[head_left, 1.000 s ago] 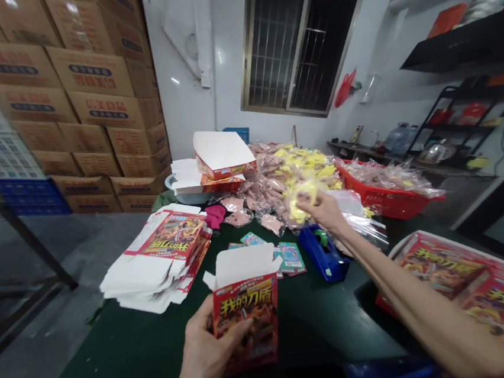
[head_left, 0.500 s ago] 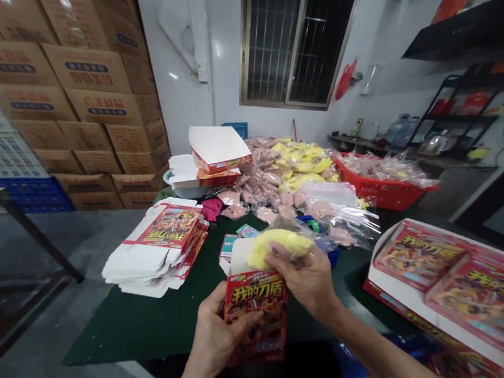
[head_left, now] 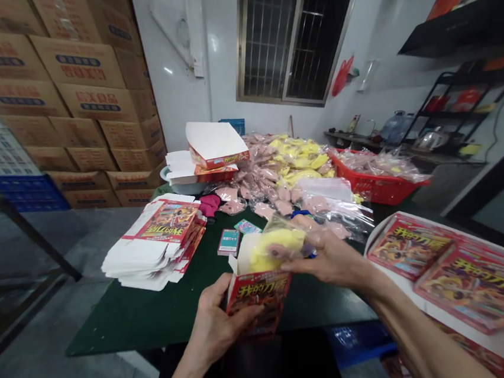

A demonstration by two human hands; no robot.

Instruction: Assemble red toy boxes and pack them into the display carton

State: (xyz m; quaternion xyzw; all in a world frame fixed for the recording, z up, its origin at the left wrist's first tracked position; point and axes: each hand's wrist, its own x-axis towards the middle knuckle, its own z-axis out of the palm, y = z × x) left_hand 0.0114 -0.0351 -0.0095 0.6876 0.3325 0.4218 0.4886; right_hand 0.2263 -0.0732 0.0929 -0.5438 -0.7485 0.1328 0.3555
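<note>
My left hand (head_left: pixel 220 318) grips a small red printed box (head_left: pixel 262 295) over the table's front edge, thumb across its face. The box's top is open, with a white flap raised. My right hand (head_left: pixel 330 259) is closed on a clear-bagged yellow toy (head_left: pixel 273 249), whose lower end lies in the box's mouth. A pinkish round part shows through the bag; the exact kind of toy I cannot make out. Just beyond the box lie a teal-and-white card stack (head_left: pixel 229 242) and a colourful card pack (head_left: pixel 247 227).
Flattened boxes (head_left: pixel 150 240) are stacked at the left of the green table (head_left: pixel 113 321). Behind lie heaps of bagged pink and yellow toys (head_left: pixel 298 158), beside a red basket (head_left: pixel 363 184). At right, a display carton (head_left: pixel 375 239) holds filled red boxes. Brown cartons (head_left: pixel 87 104) stand at the wall.
My right hand has brought the bagged yellow toy from above the box down into its opening. The box top now tilts farther from me, and the view has shifted slightly.
</note>
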